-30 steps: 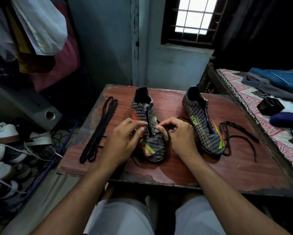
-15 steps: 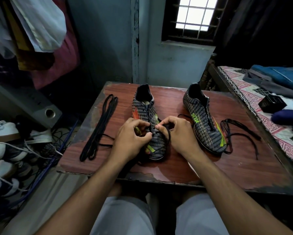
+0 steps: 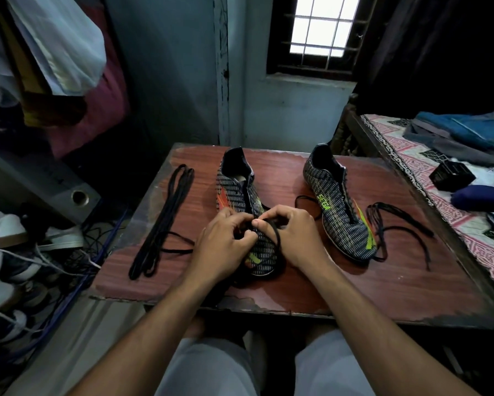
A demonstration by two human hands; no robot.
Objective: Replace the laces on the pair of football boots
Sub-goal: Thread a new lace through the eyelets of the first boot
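Both the left hand (image 3: pixel 221 247) and the right hand (image 3: pixel 292 234) pinch a black lace (image 3: pixel 277 242) over the near boot (image 3: pixel 244 201) on the surface (image 3: pixel 382 281).

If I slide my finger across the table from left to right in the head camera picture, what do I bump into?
Folded bundle of black laces → left hand → black striped football boot being laced → right hand → second black striped football boot → loose black lace, all on the reddish wooden table.
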